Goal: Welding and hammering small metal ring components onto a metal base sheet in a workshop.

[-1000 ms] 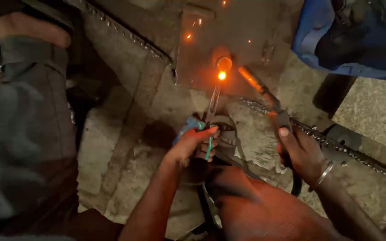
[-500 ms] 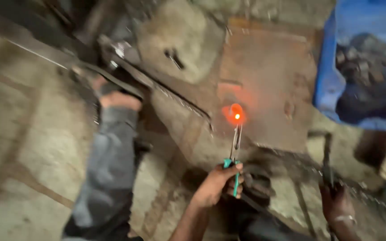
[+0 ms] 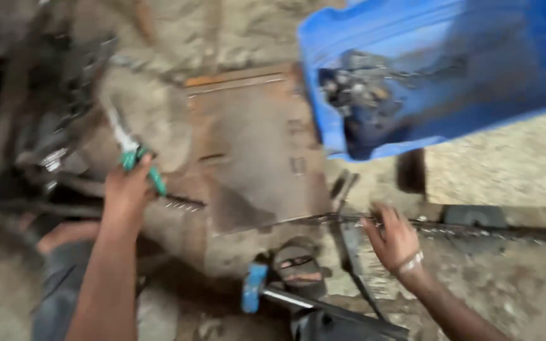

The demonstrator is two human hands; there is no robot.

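Over a rusty steel plate on rough ground: left hand clenched around green-handled pliers, tool tip raised up-left of the plate's edge. Right hand fingers loosely spread, fingertips touching a thin toothed metal strip along the plate's lower right. Blue plastic tub of scrap just above; blue-headed hammer below, with open concrete to the right.

Dim, warm daylight; heavy motion blur throughout, worst at left edge; soft shadows, no glare, nothing sharply in focus.
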